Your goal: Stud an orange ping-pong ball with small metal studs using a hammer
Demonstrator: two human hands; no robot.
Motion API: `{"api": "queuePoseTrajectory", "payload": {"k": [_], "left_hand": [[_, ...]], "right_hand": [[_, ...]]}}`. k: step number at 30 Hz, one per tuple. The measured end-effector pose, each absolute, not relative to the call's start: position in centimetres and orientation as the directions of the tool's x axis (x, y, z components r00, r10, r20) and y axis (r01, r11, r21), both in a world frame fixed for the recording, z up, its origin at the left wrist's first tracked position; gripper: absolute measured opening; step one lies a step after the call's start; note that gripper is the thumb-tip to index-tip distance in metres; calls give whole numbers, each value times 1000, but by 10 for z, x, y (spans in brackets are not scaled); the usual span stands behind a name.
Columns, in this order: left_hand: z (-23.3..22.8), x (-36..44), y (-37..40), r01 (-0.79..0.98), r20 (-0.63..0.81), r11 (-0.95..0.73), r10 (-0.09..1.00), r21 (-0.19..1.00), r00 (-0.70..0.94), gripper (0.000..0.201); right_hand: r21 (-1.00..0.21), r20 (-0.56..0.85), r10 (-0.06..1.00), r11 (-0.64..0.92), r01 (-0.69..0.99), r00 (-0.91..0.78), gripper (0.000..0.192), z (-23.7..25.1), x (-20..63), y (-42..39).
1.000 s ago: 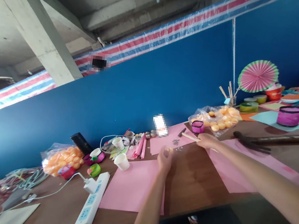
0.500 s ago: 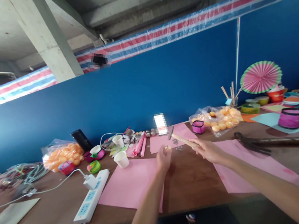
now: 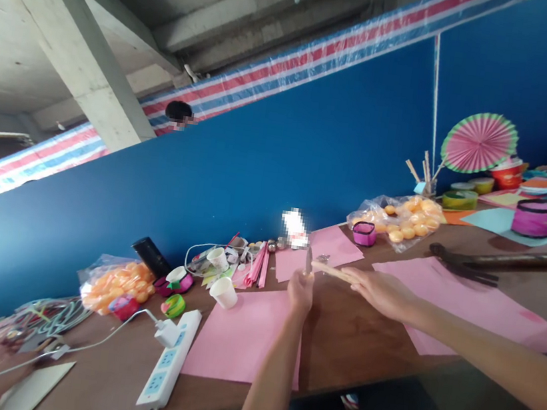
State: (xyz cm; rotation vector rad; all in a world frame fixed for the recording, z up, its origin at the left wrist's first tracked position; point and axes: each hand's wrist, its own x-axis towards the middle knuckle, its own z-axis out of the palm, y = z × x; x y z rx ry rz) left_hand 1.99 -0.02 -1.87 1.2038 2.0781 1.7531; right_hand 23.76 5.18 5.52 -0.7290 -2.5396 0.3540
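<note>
White power strip, paper cups

The left hand is held raised on a straight forearm, fingers pinched together at the top. The right hand is stretched in from the right, palm down, its fingers closed, fingertips near the left hand.

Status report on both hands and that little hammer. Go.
Right hand gripping small hammer by its wooden handle. Left hand pinching something small under the hammer head, too small to identify. Pink paper just below.
</note>
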Motion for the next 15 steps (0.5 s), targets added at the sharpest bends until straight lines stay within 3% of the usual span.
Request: {"api": "queuePoseTrajectory", "payload": {"k": [15], "left_hand": [[-14,23,-2,459,375,-49,656,887,-654,36]], "right_hand": [[-313,411,555,831,460,-723,46,67,238,42]]}}
